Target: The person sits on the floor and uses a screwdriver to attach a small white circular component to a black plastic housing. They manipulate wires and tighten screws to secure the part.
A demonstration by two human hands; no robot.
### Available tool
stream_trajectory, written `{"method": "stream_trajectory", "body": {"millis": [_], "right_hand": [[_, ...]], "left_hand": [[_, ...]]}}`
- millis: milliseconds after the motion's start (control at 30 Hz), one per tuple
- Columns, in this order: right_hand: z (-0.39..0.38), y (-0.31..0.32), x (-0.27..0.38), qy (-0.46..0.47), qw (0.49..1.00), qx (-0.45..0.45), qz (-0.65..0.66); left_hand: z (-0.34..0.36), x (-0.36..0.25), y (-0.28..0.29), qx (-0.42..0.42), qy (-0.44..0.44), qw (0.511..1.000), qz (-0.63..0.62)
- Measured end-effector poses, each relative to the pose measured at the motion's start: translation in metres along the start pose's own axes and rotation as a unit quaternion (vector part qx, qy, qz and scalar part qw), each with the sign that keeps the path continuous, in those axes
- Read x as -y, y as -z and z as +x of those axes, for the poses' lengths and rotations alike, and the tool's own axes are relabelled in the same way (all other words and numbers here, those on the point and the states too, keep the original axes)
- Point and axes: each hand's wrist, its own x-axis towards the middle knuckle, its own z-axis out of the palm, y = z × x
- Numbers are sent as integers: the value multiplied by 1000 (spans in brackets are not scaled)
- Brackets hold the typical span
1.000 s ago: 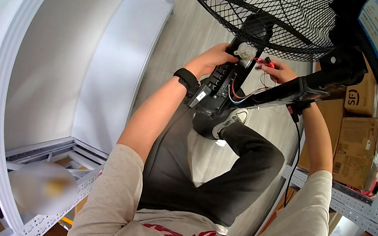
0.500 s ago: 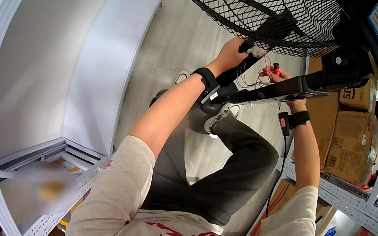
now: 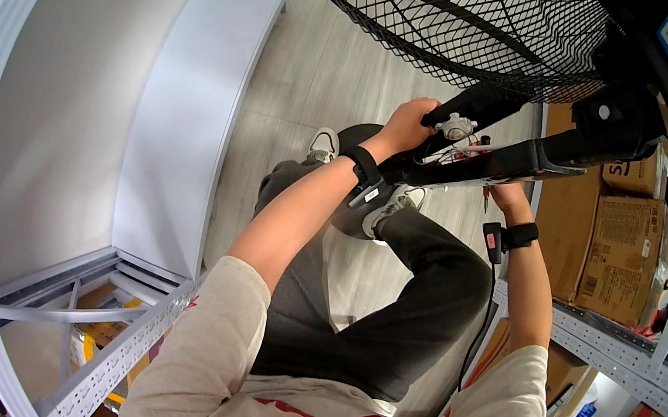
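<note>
My left hand (image 3: 408,125) is closed round the edge of a black frame part (image 3: 430,147), its fingertips partly hidden. Just right of it a silvery-white round fitting (image 3: 456,127) sits in the frame, with thin wires (image 3: 458,152) running below. A small red piece with a black end (image 3: 484,143) shows among the wires. My right hand (image 3: 509,197) is beneath a thick black bar (image 3: 506,159), which hides most of its fingers. A thin red-and-dark item (image 3: 486,197) hangs or is held beside that hand; I cannot tell which.
Above my hands spreads a curved black wire-mesh basket (image 3: 470,28). Cardboard boxes (image 3: 622,257) fill the metal shelving (image 3: 635,361) on the right. To the left is a white shelf panel (image 3: 181,121). A cable (image 3: 476,338) runs down from my right wrist.
My right hand has dropped from the wires above the bar to beneath it. My left hand has shifted slightly lower, and the round fitting shows more fully.
</note>
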Motion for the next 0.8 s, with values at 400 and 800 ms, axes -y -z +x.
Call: {"method": "stream_trajectory", "body": {"millis": [400,800], "right_hand": [[-4,15,15,56,996,53,51],[-4,-10,67,149,988,31,-4]], "left_hand": [[-17,-35,20,4,-36,999,-25],[-25,-50,2,-38,-47,993,-97]]}}
